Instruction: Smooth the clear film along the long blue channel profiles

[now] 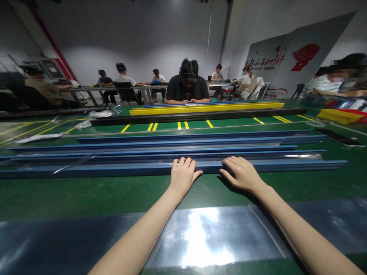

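Several long blue plastic channels [266, 167] lie side by side across the green table. My left hand [185, 173] grips the nearest channel near its middle, fingers hooked over its top edge and thumb pointing right along the near side. A short way to the right, my right hand [241, 173] holds the same channel, its fingers bent over the edge and its thumb on the near side. The fingertips of both hands are partly hidden behind the channel. Clear plastic film [73, 164] lies over the channels on the left.
A shiny clear plastic sheet [229, 233] lies under my forearms. Beyond the blue channels are a black strip [200, 115] and a yellow strip [206, 108]. A phone [340, 137] and a yellow tray [341, 116] lie at right. A person [187, 86] sits opposite.
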`<state>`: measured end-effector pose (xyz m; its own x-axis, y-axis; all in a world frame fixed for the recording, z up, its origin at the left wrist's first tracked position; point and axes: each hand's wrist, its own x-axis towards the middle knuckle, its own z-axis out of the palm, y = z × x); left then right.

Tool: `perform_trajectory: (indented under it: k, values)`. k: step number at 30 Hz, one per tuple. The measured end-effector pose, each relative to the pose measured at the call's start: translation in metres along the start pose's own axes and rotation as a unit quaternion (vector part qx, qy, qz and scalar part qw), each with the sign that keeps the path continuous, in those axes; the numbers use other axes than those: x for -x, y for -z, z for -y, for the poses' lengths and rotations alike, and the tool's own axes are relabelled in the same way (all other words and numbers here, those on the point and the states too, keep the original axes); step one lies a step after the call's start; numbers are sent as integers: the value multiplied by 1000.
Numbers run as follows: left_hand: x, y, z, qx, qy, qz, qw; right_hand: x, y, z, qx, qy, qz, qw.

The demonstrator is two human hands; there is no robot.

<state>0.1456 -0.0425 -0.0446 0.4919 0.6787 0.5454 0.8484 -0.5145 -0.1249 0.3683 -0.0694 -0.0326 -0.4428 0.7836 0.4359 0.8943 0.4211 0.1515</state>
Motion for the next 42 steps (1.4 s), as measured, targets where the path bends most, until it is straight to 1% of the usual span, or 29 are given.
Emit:
perform_trajectory:
  k: [3,9,21,29,42]
  values:
    - [0,0,0,-1,0,-1,1000,-4,-1,5,-34,9,13,999]
    - [0,2,0,-1,2,0,1000,-7,1,10,-64,-19,46,997]
    - [0,1,0,-3,2,5,1000,-5,-4,14,-69,-32,20,997]
    - [0,0,1,2,-5,3,1000,-8,1,14,-76,-52,47,995]
    - [0,1,2,4,-8,5,1000,-10,0,13,-76,-89,49,992]
